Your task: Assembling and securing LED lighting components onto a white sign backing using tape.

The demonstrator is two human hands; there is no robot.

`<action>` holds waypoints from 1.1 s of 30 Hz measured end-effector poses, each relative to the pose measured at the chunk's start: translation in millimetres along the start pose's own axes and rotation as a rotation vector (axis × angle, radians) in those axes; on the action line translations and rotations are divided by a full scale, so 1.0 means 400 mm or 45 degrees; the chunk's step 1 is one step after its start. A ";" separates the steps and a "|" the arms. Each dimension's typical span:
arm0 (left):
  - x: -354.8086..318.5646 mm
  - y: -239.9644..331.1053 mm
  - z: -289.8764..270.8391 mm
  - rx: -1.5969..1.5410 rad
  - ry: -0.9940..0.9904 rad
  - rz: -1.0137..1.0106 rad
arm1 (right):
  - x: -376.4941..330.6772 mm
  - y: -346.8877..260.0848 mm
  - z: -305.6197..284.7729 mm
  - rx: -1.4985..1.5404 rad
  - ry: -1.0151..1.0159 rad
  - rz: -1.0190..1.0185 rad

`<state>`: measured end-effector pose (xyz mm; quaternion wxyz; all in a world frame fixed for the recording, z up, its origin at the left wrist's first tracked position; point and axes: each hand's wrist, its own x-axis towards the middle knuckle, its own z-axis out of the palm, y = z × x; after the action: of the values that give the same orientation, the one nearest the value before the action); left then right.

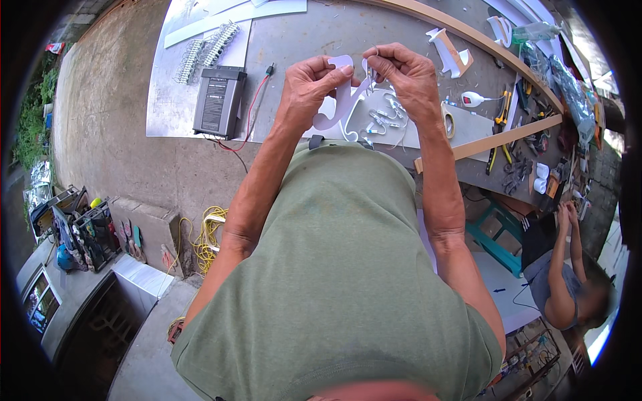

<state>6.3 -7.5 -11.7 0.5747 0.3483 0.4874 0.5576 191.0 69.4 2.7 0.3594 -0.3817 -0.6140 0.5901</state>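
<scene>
Daylight is bright; the right rim glares (almost white); edges bend.

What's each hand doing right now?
Left hand: closed, holding the white curved piece.
Right hand: fingertips pinched together; what they hold can't be told.

From here I see the left hand (pixel 311 83) pinching 1 curved white piece (pixel 344 101) above the grey worktop (pixel 328 35), the right hand (pixel 411 75) curled close beside it.
</scene>
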 end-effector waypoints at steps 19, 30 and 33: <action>0.006 0.024 -0.044 0.018 -0.207 -0.087 | 0.000 -0.009 0.002 -0.044 -0.267 -0.010; -0.003 0.050 -0.027 0.132 -0.135 -0.205 | -0.010 -0.014 0.006 -0.018 -0.338 0.050; -0.010 0.054 -0.022 0.170 -0.138 -0.192 | -0.015 -0.010 0.016 0.049 -0.282 0.066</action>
<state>-8.3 -9.6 6.8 0.6161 0.3776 0.5166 0.4594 188.0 61.1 6.4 0.2813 -0.3228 -0.6284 0.6494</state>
